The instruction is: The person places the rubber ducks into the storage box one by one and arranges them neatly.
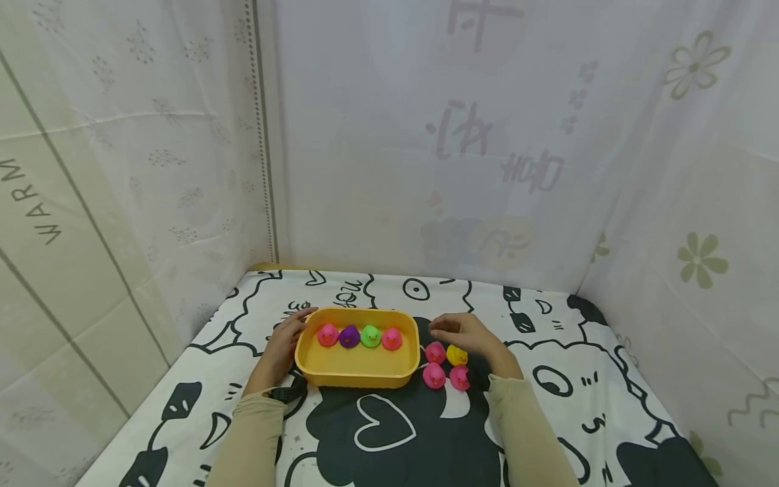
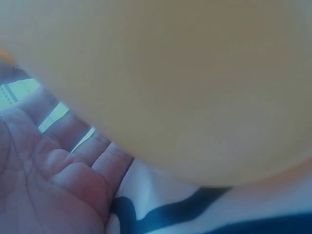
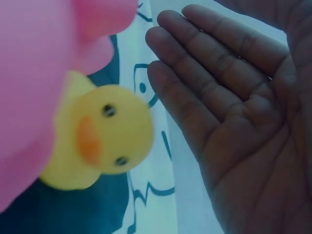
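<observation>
A yellow tray (image 1: 362,372) lies on the tablecloth with a row of toy ducks along its far side: a pink duck (image 1: 328,335), a purple duck (image 1: 349,336), a green duck (image 1: 370,336) and another pink duck (image 1: 392,339). My left hand (image 1: 282,346) rests against the tray's left end, fingers extended; the tray's wall fills much of the left wrist view. To the right of the tray stand a yellow duck (image 3: 117,129) and three pink ducks, one at the back (image 1: 435,352). My right hand (image 1: 471,335) hovers just beyond these ducks with straight fingers, holding nothing.
A black-and-white patterned cloth (image 1: 389,433) covers the table. Pale printed curtains (image 1: 377,135) hang behind the table and at both sides. A dark band (image 1: 289,392) sits on the left wrist.
</observation>
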`<move>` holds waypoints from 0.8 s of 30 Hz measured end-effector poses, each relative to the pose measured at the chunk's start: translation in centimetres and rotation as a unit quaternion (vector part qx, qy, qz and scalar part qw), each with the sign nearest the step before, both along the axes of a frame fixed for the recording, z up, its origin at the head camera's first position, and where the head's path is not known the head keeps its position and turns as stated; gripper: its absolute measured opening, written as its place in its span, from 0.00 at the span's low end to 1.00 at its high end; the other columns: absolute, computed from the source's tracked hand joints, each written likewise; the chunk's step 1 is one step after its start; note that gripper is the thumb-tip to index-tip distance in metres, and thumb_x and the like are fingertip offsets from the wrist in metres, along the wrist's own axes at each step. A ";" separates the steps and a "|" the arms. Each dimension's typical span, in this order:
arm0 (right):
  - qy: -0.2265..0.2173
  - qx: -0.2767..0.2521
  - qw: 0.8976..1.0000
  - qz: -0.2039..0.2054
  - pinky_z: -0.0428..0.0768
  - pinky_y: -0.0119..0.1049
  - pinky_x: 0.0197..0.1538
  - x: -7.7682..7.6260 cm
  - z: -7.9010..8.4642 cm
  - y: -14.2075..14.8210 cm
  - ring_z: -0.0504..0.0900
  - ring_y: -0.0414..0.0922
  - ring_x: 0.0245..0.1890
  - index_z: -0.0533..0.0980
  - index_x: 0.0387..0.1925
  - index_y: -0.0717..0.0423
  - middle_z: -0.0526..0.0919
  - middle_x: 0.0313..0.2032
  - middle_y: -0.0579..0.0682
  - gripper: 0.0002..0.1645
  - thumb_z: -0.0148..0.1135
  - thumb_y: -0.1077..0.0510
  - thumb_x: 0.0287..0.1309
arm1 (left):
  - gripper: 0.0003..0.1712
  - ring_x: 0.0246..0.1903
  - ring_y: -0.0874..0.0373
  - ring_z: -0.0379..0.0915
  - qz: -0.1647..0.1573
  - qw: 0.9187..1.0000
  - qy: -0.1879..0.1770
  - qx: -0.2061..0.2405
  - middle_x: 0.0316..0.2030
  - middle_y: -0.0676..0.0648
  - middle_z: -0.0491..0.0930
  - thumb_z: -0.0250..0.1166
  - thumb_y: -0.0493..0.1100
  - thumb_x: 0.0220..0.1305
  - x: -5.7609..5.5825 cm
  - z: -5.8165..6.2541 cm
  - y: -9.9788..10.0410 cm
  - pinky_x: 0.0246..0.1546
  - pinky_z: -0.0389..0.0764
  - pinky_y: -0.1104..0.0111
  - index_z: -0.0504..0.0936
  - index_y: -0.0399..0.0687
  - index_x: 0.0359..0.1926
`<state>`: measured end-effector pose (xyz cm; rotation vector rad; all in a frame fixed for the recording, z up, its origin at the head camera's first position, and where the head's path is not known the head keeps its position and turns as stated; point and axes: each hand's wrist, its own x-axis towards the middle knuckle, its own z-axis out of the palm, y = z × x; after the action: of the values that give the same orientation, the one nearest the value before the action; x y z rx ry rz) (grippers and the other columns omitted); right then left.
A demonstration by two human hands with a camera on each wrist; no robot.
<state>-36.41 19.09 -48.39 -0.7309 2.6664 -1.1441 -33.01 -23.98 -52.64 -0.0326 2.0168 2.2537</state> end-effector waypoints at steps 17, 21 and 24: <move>0.002 -0.014 1.000 0.018 0.83 0.42 0.53 0.8 -1.6 1.3 0.84 0.46 0.50 0.83 0.51 0.47 0.86 0.47 0.45 0.17 0.68 0.48 0.62 | 0.29 0.66 0.46 0.65 0.007 1.000 -0.004 0.002 0.71 0.45 0.64 0.46 0.44 0.73 -0.4 0.2 -0.1 0.64 0.72 0.58 0.67 0.54 0.73; 0.002 -0.017 1.000 0.018 0.83 0.41 0.53 0.9 -2.0 1.4 0.85 0.44 0.48 0.83 0.49 0.45 0.86 0.45 0.43 0.15 0.69 0.48 0.61 | 0.29 0.65 0.46 0.66 0.008 1.000 -0.006 -0.003 0.71 0.45 0.64 0.46 0.44 0.72 -0.3 0.1 -0.1 0.62 0.74 0.61 0.67 0.54 0.73; 0.001 -0.021 1.000 0.018 0.83 0.40 0.52 1.0 -2.1 1.5 0.85 0.43 0.47 0.84 0.48 0.45 0.86 0.44 0.41 0.14 0.68 0.47 0.61 | 0.29 0.64 0.46 0.66 0.006 1.000 -0.009 -0.005 0.71 0.45 0.64 0.46 0.44 0.72 -0.2 0.1 -0.1 0.60 0.75 0.64 0.67 0.55 0.72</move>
<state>-35.45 20.55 -50.51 -0.7837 2.6276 -1.1942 -33.24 -24.10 -52.55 -0.0656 2.0243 2.2416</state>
